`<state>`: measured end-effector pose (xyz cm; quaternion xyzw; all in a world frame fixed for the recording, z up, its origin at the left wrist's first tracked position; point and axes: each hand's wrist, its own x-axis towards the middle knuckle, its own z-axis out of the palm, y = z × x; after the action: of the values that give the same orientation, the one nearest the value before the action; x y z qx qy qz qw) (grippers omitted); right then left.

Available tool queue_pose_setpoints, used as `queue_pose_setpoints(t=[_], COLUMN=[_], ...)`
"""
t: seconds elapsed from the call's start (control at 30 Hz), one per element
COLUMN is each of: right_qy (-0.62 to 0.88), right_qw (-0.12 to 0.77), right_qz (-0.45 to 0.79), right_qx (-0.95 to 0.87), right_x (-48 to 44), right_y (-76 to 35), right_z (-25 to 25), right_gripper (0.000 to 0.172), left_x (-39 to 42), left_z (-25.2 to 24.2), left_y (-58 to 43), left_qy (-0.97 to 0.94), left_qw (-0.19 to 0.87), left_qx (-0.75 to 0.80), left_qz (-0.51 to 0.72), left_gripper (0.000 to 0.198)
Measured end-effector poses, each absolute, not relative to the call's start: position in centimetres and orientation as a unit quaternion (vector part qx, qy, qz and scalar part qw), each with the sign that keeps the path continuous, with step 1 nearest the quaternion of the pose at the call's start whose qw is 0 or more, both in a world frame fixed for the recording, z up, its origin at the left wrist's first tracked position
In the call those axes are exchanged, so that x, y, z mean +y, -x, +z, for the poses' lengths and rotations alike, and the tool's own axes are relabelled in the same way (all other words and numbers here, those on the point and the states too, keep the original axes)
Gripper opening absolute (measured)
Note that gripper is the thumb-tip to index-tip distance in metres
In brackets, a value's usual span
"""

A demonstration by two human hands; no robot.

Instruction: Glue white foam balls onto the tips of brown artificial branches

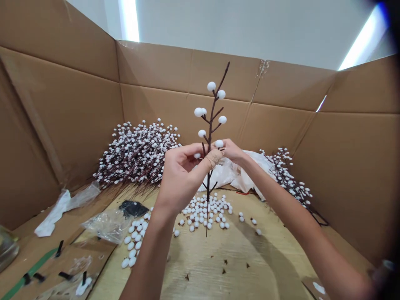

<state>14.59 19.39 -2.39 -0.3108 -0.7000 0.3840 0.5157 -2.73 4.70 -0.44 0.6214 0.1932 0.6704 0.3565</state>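
An artificial berry branch (213, 112) stands upright before me, its brown stem dotted with white berries and several bare twigs. My left hand (187, 166) is closed around the middle of the stem, and its thumb is wrapped in tan tape. On the far side of the stem, my right hand (231, 151) has its fingers pinched at a white berry (219, 143) beside a short twig; the left thumb partly hides the fingertips. The thin lower end of the stem hangs above a scatter of loose white berries (203, 214) on the table.
A large pile of berry branches (137, 154) lies back left, a smaller bunch (289, 177) back right. White plastic (250, 168) sits between them. Cardboard walls (156, 68) enclose the table (237, 250). Clear plastic bags (108, 225) and more loose berries (133, 243) lie left.
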Motion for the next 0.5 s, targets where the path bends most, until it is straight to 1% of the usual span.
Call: queue_pose_setpoints(t=[0.07, 0.17, 0.27, 0.37, 0.5], right_qy=[0.275, 0.219, 0.207, 0.203, 0.178], right_qw=[0.511, 0.574, 0.624, 0.661, 0.706], right_qz=[0.446, 0.483, 0.473, 0.433, 0.388], right_qx=[-0.682, -0.624, -0.587, -0.579, -0.565], right_x=[17.9, 13.6, 9.5, 6.6, 3.7], right_y=[-15.0, -15.7, -15.9, -15.4, -14.4], right_z=[-1.3, -0.4, -0.4, -0.8, -1.3], right_gripper=[0.025, 0.030, 0.028, 0.025, 0.018], left_x=[4.8, 4.8, 4.7, 4.2, 3.2], left_z=[-0.5, -0.7, -0.8, -0.9, -1.3], left_y=[2.4, 1.9, 1.3, 0.4, -0.8], left_qy=[-0.616, -0.602, -0.589, -0.582, -0.590], left_qw=[0.356, 0.357, 0.369, 0.399, 0.417], left_qx=[0.188, 0.185, 0.174, 0.147, 0.125], left_qz=[0.677, 0.690, 0.698, 0.693, 0.680], left_gripper=[0.006, 0.006, 0.006, 0.007, 0.007])
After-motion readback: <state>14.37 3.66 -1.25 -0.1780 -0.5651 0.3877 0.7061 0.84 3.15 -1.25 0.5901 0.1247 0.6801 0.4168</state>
